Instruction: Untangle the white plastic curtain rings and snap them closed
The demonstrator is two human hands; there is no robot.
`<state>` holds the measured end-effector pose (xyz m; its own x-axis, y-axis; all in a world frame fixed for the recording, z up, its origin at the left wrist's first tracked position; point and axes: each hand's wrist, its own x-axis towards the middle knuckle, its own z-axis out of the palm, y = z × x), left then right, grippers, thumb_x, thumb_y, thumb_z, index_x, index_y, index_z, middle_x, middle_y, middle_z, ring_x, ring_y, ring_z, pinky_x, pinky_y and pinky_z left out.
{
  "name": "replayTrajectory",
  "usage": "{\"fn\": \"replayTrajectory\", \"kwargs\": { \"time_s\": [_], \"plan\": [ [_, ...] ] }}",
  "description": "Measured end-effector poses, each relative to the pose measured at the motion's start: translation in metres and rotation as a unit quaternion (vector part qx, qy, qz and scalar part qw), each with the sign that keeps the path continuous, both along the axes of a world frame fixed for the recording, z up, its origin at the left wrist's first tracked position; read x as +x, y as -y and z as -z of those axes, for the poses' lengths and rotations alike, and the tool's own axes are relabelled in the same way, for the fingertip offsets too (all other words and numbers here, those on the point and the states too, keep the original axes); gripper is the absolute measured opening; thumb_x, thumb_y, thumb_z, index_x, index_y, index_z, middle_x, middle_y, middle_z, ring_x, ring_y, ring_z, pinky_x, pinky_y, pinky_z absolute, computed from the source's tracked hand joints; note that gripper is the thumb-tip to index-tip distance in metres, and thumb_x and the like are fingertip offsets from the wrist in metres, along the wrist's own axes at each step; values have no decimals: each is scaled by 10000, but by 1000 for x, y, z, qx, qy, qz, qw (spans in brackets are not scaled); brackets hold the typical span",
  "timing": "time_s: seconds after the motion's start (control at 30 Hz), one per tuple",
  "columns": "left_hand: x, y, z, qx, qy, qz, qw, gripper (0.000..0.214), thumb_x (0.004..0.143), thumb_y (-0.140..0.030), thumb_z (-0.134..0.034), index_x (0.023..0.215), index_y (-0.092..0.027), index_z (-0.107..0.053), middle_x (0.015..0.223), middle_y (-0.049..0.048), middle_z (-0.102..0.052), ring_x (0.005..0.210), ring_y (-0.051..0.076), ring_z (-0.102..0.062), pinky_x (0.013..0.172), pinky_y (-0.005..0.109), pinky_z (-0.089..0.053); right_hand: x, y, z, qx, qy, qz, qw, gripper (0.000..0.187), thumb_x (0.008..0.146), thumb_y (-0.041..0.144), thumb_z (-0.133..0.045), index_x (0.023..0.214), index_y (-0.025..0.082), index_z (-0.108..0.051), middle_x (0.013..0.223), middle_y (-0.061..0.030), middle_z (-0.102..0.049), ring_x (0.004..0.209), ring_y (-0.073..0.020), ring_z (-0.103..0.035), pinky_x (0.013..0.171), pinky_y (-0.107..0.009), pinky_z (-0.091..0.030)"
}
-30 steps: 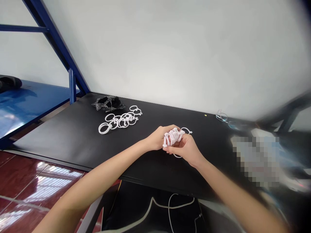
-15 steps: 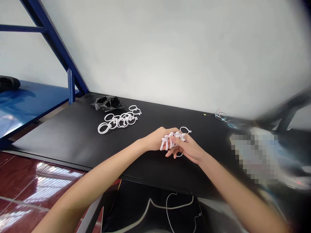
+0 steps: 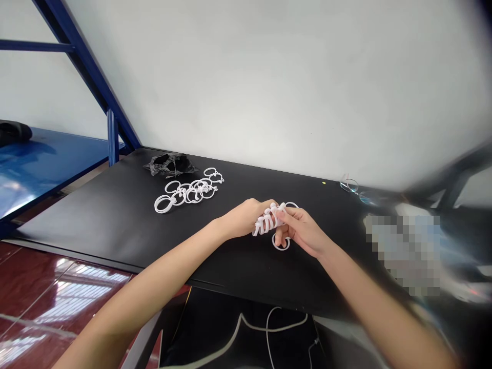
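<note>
Several white rings with small knobs (image 3: 266,221) sit side by side around the fingers of my left hand (image 3: 246,216). My left hand is closed on them, palm turned inward, its fingers mostly hidden behind the rings. Against the right end of this row, my right hand (image 3: 305,231) pinches with thumb and fingers at the rings. Below its fingertips a loose white ring (image 3: 282,248) shows on the black table, partly covered by the fingers. Behind the right thumb, part of another white ring (image 3: 294,204) is visible.
A cluster of white rings (image 3: 194,195) lies on the black table (image 3: 115,215) to the left. Behind it rests a crumpled dark plastic bag (image 3: 171,165). Eyeglasses (image 3: 350,185) lie at the right, near a blurred patch. Cables (image 3: 240,328) hang below the table edge.
My right hand's fingers have curled in, and the row of rings has tilted slightly. The lower loose ring shows more now; the ring behind shows less.
</note>
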<state>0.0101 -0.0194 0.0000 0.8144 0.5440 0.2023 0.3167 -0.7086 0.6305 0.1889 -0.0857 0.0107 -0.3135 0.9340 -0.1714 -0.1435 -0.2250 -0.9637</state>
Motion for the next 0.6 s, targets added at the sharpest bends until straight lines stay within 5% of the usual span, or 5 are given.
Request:
{"fn": "replayTrajectory", "kwargs": {
  "time_s": [0.17,0.37,0.47,0.6],
  "plan": [
    [-2,3,-3,17,8,9,1000,242,911,-215,-490,1139,-167,-553,787,33,-662,612,135,-594,557,205,-385,7,0,-5,13,47,-25,998,293,783,430,-737,755,151,-656,507,40,-584,368,-70,-532,391,-182,-436],
    [-4,0,-6,57,13,16,998,294,885,-165,-532,1178,-156,-556,797,38,-677,625,130,-595,580,201,-389,3,3,-1,64,73,-22,995,318,895,458,-607,789,158,-609,554,38,-578,408,-57,-527,469,-193,-467],
    [-6,-3,-4,37,30,28,998,251,877,-117,-489,1114,-146,-566,775,23,-661,624,115,-580,586,195,-396,-3,4,-1,70,66,-23,995,330,925,472,-553,801,166,-559,708,17,-610,394,-38,-505,427,-193,-449],
    [-3,-4,3,-3,86,28,996,117,848,-148,-519,955,-144,-564,684,-31,-578,558,75,-482,553,177,-376,-12,10,-1,101,54,-1,993,351,945,463,-516,743,178,-493,593,80,-443,348,-14,-334,383,-197,-442]
  ]
}}
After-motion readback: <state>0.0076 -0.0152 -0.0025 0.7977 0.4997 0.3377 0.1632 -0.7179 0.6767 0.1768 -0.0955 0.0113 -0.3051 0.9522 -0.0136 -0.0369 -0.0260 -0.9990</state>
